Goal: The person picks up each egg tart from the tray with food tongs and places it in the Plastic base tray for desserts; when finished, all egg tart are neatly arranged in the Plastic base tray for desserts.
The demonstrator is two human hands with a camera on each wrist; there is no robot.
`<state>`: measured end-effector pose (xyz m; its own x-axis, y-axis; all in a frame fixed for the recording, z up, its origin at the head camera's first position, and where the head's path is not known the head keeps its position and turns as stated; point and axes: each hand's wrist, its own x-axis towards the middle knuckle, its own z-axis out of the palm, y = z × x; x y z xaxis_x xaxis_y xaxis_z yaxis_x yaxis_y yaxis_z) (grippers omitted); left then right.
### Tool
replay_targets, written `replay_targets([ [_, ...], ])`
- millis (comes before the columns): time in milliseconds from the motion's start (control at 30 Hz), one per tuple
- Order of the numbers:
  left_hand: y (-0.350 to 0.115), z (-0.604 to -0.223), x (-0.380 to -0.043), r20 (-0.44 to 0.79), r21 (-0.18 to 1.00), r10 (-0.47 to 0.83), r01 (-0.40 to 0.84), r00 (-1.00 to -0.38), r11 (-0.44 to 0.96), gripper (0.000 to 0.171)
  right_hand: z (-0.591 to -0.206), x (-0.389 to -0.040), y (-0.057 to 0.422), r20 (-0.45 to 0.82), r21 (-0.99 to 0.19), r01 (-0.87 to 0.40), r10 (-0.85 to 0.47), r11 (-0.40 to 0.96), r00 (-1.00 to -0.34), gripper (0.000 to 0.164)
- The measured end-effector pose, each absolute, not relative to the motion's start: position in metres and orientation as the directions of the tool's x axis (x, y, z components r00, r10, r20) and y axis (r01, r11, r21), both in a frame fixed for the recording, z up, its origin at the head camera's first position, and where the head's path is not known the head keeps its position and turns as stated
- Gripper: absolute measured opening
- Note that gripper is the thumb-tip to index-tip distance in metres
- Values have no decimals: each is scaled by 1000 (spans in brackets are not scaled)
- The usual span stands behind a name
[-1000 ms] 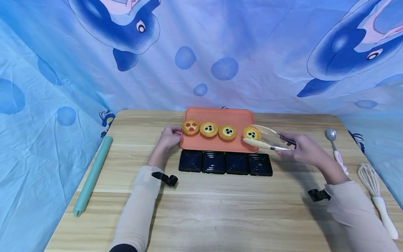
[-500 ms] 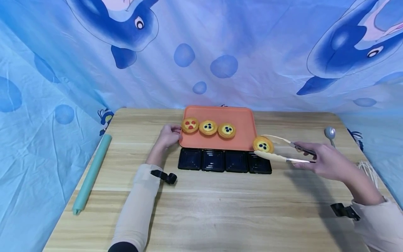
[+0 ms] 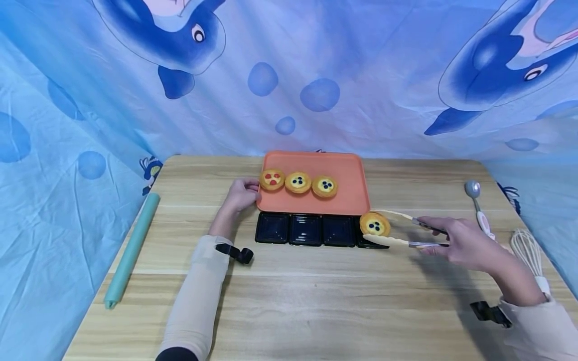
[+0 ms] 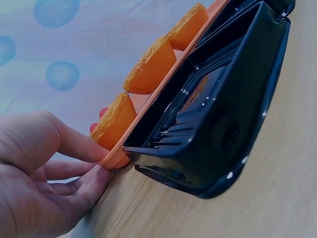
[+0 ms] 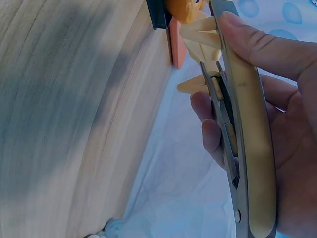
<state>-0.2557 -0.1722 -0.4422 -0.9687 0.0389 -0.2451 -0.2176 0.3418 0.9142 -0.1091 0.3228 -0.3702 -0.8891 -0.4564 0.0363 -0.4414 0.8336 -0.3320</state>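
My left hand [image 3: 240, 195] pinches the left edge of the orange tray [image 3: 347, 173]; in the left wrist view the thumb lies on its rim, fingers below. On the tray sit one egg tart with red toppings [image 3: 272, 179] and two with dark berries, such as the middle tart [image 3: 298, 182]. With my right hand [image 3: 467, 243] I grip cream-tipped tongs [image 5: 255, 148]. Their tips hold another berry-topped egg tart [image 3: 375, 224] over the rightmost compartment of the black compartment tray [image 3: 307, 229]. Whether that tart touches the compartment's floor, I cannot tell.
A green rolling pin [image 3: 132, 250] lies along the table's left side. At the right are a spoon [image 3: 473, 189] with a white and pink handle and a whisk [image 3: 527, 250]. A blue dolphin-patterned curtain [image 3: 289, 75] hangs behind the wooden table [image 3: 289, 301].
The tart in the tongs has left the orange tray's right side, moved right, then toward me over the black tray's rightmost compartment. My left hand has stayed at the tray's edge.
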Motion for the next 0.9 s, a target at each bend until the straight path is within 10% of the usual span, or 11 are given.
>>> replay_targets([
  [900,-176,-444,-257,-232,918,56,-199,-971,343,48,-368,-108,322,59,-444,-384,-401,810,-914,95],
])
